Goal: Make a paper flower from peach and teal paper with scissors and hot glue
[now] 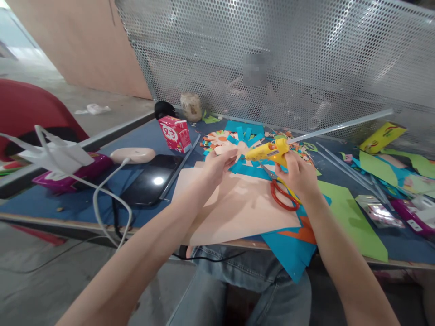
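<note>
My right hand (299,174) is wrapped round the grip of a yellow hot glue gun (267,151). A long clear glue stick (343,126) sticks out of its back, and the nozzle points left. My left hand (220,167) pinches a pale peach paper cutout (242,149) just left of the nozzle. Whether the nozzle touches the paper I cannot tell. Blue paper strips (249,133) fan out behind the cutout. Below the glue gun, red-handled scissors (283,199) lie on peach paper sheets (238,210).
A black phone (152,179), a pink-red box (175,133) and a white power bank (132,155) with cables stand left. Green paper (353,217), blue paper (288,251), spare glue sticks (343,165) and a yellow box (382,137) lie right. A perforated metal panel (210,50) rises behind.
</note>
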`<state>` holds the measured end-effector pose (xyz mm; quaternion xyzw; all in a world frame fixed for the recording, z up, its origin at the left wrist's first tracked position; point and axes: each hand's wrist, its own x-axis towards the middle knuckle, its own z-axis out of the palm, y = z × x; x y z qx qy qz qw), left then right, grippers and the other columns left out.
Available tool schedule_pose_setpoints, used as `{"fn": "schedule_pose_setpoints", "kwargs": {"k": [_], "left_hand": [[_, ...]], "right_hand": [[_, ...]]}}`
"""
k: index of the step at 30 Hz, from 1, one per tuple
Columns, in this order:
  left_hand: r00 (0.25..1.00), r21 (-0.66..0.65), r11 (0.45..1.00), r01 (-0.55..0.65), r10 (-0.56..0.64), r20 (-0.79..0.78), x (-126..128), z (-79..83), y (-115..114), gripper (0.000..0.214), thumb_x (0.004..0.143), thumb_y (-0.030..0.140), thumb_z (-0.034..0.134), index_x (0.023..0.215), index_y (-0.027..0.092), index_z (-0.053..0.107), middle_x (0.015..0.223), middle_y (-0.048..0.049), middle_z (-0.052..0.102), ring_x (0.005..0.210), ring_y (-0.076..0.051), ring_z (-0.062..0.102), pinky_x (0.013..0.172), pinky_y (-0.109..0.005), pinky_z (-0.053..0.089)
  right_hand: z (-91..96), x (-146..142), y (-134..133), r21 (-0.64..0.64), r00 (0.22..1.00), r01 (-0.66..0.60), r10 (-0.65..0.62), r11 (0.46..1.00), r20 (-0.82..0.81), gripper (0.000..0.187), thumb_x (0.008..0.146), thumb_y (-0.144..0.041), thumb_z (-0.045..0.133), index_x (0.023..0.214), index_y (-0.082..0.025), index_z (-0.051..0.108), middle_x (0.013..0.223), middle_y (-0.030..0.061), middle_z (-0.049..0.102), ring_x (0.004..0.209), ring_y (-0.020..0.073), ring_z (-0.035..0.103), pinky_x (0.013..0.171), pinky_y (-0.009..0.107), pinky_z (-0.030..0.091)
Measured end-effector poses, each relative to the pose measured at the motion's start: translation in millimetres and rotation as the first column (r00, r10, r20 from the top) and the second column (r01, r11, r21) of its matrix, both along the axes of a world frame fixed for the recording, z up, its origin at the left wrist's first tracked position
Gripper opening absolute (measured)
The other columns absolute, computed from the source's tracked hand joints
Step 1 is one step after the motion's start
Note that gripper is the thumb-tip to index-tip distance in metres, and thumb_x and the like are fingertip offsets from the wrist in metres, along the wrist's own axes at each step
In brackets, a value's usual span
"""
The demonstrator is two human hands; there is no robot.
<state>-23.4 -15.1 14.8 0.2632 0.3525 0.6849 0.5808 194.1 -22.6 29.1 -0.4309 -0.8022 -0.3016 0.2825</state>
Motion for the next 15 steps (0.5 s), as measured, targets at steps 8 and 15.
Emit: {"fn": "schedule_pose_setpoints", "kwargs": {"k": [8, 15], "left_hand": [[1.0, 0.014, 1.0, -0.012, 0.012, -0.01, -0.5, -0.8, 1.9, 0.028, 0.053, 0.013, 0.076, 0.075, 0.013, 0.059, 0.072, -0.003, 0.065, 0.064, -0.011, 0.062, 0.066, -0.023, 0.049], [1.0, -0.015, 1.0, -0.019, 0.019, -0.025, 0.2, 0.2, 0.8, 0.023, 0.054, 0.012, 0.075, 0.07, 0.013, 0.058, 0.067, -0.0027, 0.064, 0.06, -0.011, 0.06, 0.063, -0.023, 0.049]], "right_hand": [[-0.2, 0.8, -0.4, -0.017, 0.999, 0.0, 0.001, 1.0, 0.042, 0.034, 0.085, -0.031, 0.042, 0.114, -0.014, 0.049, 0.099, 0.0151, 0.064, 0.087, 0.0233, 0.062, 0.056, 0.029, 0.049], [2.6, 0.4, -1.8, -0.044, 0.998, 0.048, -0.046, 0.998, 0.044, 0.034, 0.085, -0.031, 0.041, 0.114, -0.015, 0.049, 0.098, 0.0135, 0.064, 0.086, 0.0223, 0.062, 0.056, 0.028, 0.048]]}}
